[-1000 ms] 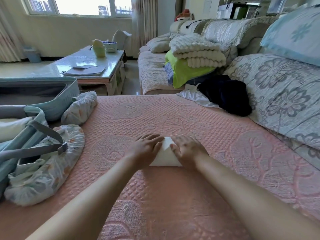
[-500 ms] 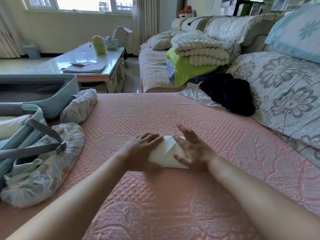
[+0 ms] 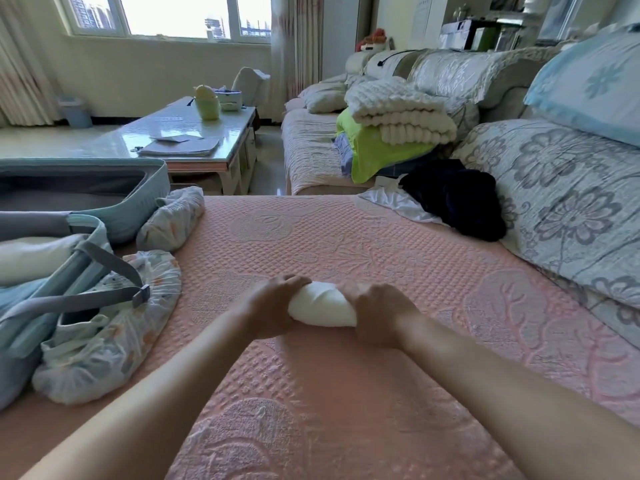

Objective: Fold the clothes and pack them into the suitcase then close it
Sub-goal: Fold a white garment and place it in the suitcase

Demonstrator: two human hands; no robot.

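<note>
**Packing under way, suitcase not yet closed**

The suitcase is lying open at the left of the pink cover, so closing is waiting for the very end. A dark garment is lying unfolded by the cushions, with a white cloth under its edge. Two floral bundles, one large and one small, are sitting just beside the suitcase, apparently waiting to go in. By this showing, the job is looking roughly midway.

The suitcase's near half is holding pale cloth under grey straps. The far half is showing dark lining, and its contents cannot be made out.

At the middle of the cover, a white roll is being tightened. The left grip is curling round its left end, and the right grip is clasping its right end.
</note>
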